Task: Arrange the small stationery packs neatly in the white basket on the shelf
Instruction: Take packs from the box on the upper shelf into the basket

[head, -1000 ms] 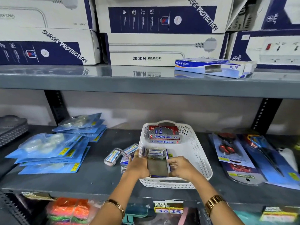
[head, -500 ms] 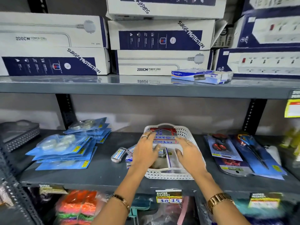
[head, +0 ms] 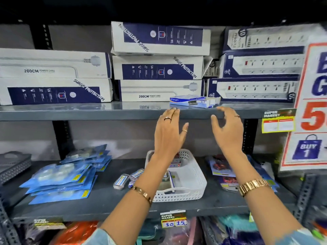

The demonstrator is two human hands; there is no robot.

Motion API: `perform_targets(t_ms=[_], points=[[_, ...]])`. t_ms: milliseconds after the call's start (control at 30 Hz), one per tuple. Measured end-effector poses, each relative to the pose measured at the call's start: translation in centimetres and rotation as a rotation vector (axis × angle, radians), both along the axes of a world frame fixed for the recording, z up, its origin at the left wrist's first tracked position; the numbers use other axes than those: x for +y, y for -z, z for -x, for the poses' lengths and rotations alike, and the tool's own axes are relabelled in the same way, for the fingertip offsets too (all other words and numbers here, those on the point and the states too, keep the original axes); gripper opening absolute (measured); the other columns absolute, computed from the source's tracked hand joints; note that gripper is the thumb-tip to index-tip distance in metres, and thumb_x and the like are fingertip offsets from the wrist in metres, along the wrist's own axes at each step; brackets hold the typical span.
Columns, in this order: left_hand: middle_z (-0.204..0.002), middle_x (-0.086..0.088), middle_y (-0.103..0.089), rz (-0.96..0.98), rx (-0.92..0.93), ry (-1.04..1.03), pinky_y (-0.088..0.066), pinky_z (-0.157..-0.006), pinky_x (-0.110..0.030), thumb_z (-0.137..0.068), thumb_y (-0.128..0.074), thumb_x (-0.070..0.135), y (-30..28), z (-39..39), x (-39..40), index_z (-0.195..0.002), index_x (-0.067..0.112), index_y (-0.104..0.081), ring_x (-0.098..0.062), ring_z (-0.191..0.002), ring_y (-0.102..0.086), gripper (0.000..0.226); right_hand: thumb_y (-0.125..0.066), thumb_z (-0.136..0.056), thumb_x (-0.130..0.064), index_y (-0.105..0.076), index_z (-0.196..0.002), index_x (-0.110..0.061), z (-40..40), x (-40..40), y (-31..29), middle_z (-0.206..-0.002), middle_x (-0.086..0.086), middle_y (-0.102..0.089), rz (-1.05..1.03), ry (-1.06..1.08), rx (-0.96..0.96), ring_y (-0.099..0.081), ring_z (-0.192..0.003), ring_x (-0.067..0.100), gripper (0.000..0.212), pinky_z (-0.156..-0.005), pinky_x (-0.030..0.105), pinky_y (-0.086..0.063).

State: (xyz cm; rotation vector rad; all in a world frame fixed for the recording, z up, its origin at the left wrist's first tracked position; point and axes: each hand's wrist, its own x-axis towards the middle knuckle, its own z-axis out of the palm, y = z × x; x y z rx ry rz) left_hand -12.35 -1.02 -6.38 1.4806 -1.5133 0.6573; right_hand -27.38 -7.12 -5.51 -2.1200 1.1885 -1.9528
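Note:
The white perforated basket (head: 191, 181) stands on the middle shelf, with red and white small packs (head: 176, 160) at its far end and a flat pack (head: 169, 181) near its front, partly hidden by my left forearm. Several small clear packs (head: 121, 181) lie on the shelf just left of the basket. My left hand (head: 168, 133) and my right hand (head: 228, 131) are both raised above the basket, fingers spread, holding nothing, their fingertips at the front edge of the upper shelf. A blue and white staple box (head: 194, 101) lies on that upper shelf just beyond them.
Blue blister packs (head: 65, 175) are stacked left of the basket, scissor cards (head: 223, 170) to its right. A grey tray (head: 12, 165) sits far left. Power cord boxes (head: 159, 68) fill the upper shelf. A promo sign (head: 311, 103) hangs at right.
Both hands let go of the flat pack in the basket and rose from the basket up to the upper shelf's edge. The camera tilted upward.

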Motion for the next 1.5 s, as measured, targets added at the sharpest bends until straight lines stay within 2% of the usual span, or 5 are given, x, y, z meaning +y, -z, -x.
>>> perform_targets(t_ms=[267,567,867,1200,1500], points=[[-0.144,-0.019,-0.041,-0.165,-0.007,-0.036,-0.025,-0.115,-0.039,-0.093,-0.049,0.038,-3.9,1.2,-2.1,-0.139,0.000,-0.034,-0.032,-0.137,-0.033,0.062,-0.056,-0.093,-0.025,-0.046,-0.135,-0.008,2.7,-2.5,-3.7,-0.139,0.012,-0.050,-0.167,-0.026,0.157,-0.046,-0.128,0.027,0.047,-0.104,0.037,-0.037],[-0.149,-0.019,-0.034,-0.302,0.050,-0.180,-0.019,-0.115,-0.045,-0.089,-0.042,0.059,-5.7,2.3,-4.9,-0.142,-0.003,-0.023,-0.030,-0.140,-0.028,0.085,-0.054,-0.085,-0.056,-0.028,-0.147,-0.012,3.1,-6.8,-6.3,-0.155,0.009,-0.030,-0.412,0.090,0.434,-0.024,-0.146,0.024,0.080,-0.120,0.052,-0.001],[-0.141,-0.016,-0.046,-0.483,0.081,-0.224,-0.033,-0.101,-0.041,-0.079,-0.039,0.074,-7.2,2.5,-6.8,-0.134,-0.003,-0.037,-0.032,-0.127,-0.045,0.095,-0.075,-0.059,-0.044,-0.010,-0.151,-0.003,2.3,-10.1,-9.5,-0.158,0.012,-0.020,-0.754,-0.374,0.414,-0.025,-0.144,0.025,0.120,-0.116,0.033,-0.022],[-0.132,-0.013,-0.055,-0.501,0.026,-0.187,-0.038,-0.085,-0.034,-0.086,-0.038,0.066,-7.7,1.9,-6.6,-0.127,0.002,-0.046,-0.031,-0.117,-0.053,0.076,-0.073,-0.079,-0.027,-0.050,-0.133,-0.012,2.1,-12.8,-9.9,-0.127,0.007,-0.057,-0.794,-0.425,0.506,-0.051,-0.114,0.022,0.060,-0.108,0.035,-0.034],[-0.107,-0.005,-0.067,-0.511,0.110,-0.010,-0.033,-0.073,-0.030,-0.088,-0.043,0.059,-7.2,0.6,-5.1,-0.090,0.018,-0.044,-0.027,-0.105,-0.058,0.041,-0.084,-0.065,-0.035,-0.058,-0.105,-0.010,2.0,-9.6,-8.6,-0.102,0.002,-0.058,-0.652,-0.357,0.320,-0.052,-0.093,0.017,0.053,-0.084,0.032,-0.043]])
